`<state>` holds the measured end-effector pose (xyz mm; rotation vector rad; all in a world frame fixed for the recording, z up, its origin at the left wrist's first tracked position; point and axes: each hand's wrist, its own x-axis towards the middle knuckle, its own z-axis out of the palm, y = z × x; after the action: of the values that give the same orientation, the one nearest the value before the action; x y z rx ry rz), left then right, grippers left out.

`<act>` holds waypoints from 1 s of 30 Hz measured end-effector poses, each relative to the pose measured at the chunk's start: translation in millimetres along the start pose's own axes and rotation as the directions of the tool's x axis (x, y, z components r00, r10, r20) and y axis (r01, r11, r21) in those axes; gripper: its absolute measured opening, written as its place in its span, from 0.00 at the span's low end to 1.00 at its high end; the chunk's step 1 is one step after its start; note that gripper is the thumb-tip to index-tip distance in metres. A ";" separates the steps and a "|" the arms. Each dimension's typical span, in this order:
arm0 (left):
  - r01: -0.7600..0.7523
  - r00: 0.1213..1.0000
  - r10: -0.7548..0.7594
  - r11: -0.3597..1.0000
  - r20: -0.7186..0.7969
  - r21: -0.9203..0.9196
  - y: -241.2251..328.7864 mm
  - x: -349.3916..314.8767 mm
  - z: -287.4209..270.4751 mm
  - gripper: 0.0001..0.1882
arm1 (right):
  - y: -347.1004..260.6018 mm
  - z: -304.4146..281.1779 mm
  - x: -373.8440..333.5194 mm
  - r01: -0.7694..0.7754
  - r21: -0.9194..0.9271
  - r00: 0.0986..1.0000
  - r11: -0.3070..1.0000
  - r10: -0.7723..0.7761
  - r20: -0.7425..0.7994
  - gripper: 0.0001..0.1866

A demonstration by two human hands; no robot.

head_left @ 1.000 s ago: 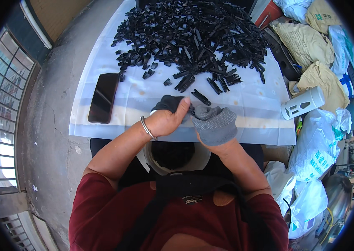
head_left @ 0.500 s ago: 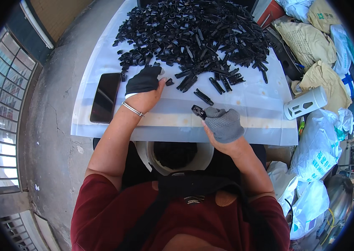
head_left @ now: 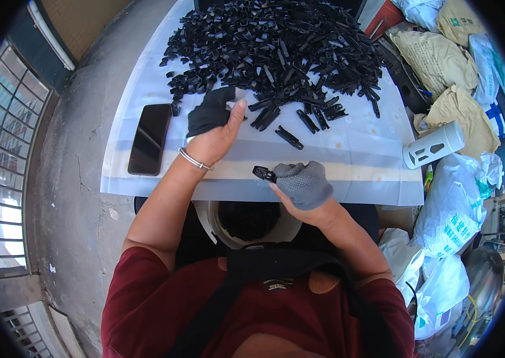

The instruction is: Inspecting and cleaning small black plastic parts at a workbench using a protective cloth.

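My left hand, in a black glove with bare fingertips, is at the near edge of a large pile of small black plastic parts. Its fingers are curled and closed toward the thumb; whatever is between them is hidden. Closer to me, my right hand, in a grey dotted glove, grips a black plastic piece whose end sticks out to the left past the thumb. A long black part lies by itself between the hands and the pile.
A black phone lies left of my left hand on the white sheet. Below the table edge stands a white bucket with dark contents. At right are a white slotted cylinder and several stuffed sacks.
My right hand has moved left and slightly toward me with the black plastic piece. My left hand has shifted a little right, mostly covering the small part beside it.
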<state>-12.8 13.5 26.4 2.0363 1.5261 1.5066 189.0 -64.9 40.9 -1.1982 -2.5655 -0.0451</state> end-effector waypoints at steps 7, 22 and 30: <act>-0.261 0.960 0.177 0.846 0.216 0.464 -22.2 -0.7 14.6 0.09 | 34.9 3.2 19.6 -0.245 0.067 0.962 0.967 0.251 -0.111 0.17; -0.265 0.938 0.161 0.903 0.306 0.339 -20.6 1.3 14.5 0.11 | 27.8 5.8 19.4 -0.129 -0.020 0.984 0.991 0.131 0.119 0.14; -0.262 0.919 0.124 0.901 0.374 0.345 -13.7 -0.4 26.2 0.13 | 7.0 7.4 16.7 -0.224 -0.016 0.972 0.974 0.225 0.076 0.16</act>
<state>-0.5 29.8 5.0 2.5787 1.6058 0.8681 182.2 -46.8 38.0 -1.5128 -2.4777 0.0424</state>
